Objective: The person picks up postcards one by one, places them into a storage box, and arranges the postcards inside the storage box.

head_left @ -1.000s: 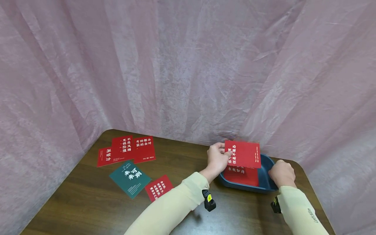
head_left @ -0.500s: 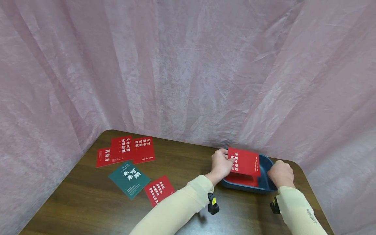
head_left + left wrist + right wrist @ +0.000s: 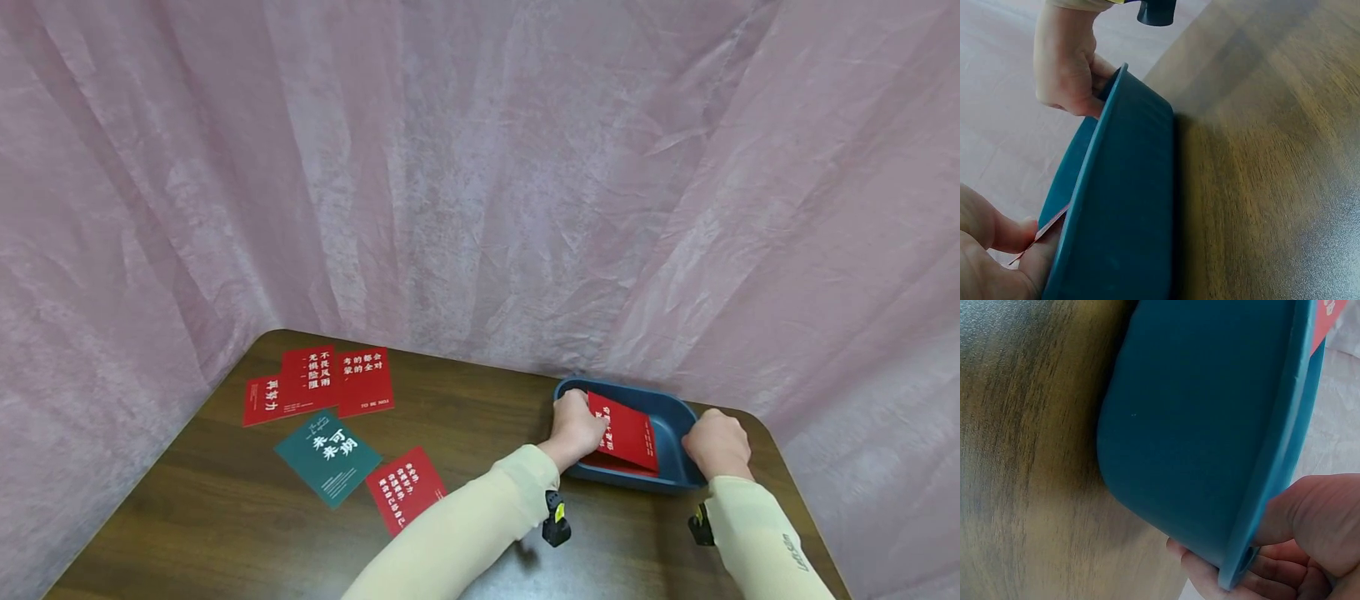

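My left hand (image 3: 576, 427) pinches the left edge of a red card (image 3: 628, 435) with white lettering, low inside the blue plastic basin (image 3: 678, 408). In the left wrist view the card (image 3: 1054, 224) shows edge-on between thumb and fingers, right at the rim. Under it lies another red card, mostly covered. My right hand (image 3: 718, 443) grips the basin's right end; in the right wrist view its thumb is inside the rim and its fingers (image 3: 1200, 569) curl beneath the outside.
At the left of the wooden table (image 3: 225, 508) lie several red cards (image 3: 365, 382) that partly overlap, a green card (image 3: 330, 457) and a red card (image 3: 405, 490) partly behind the left sleeve. A pink curtain (image 3: 480, 183) hangs close behind the table's back edge.
My left hand has lowered the red card from above the basin down into it, moving slightly right and toward me. The right hand keeps its grip on the basin's end.
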`<state>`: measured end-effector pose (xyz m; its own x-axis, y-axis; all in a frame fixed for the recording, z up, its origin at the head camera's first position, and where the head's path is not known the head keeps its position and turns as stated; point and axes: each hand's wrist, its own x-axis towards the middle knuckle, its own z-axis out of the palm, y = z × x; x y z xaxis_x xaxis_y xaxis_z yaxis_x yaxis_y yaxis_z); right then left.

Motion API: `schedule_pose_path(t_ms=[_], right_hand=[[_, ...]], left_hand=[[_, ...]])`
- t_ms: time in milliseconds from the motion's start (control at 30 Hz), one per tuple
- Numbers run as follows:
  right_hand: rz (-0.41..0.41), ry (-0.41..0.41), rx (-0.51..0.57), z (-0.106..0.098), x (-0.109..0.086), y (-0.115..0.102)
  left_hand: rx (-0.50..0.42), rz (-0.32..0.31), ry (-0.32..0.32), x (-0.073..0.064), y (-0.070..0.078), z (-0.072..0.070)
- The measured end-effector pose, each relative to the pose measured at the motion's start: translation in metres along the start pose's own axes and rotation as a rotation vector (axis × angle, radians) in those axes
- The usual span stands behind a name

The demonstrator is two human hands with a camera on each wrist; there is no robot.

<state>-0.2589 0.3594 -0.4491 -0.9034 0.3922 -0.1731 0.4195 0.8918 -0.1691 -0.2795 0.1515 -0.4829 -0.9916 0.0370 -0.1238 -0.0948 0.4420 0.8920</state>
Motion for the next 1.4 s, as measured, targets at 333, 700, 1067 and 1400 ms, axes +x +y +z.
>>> schedule_pose_path(t_ms=[333,700,1067,1400], right_hand=[[0.003,0.009,0.001,0.002,0.001,0.001],[0.015,0.007,0.0,0.002,0.0,0.0],[-0.001,0.014,0.005,0.001,-0.001,0.001],[-0.012,0.017,0.005,0.003,0.0,0.001]], left_hand=[[0.117,-0.063,-0.047,0.0,0.002,0.0],[0.089,-0.101,-0.115,-0.005,0.004,-0.001],[0.07,-0.085,-0.157,-0.009,0.009,-0.009],[0.075,-0.02,-0.152,-0.013,0.014,-0.037]])
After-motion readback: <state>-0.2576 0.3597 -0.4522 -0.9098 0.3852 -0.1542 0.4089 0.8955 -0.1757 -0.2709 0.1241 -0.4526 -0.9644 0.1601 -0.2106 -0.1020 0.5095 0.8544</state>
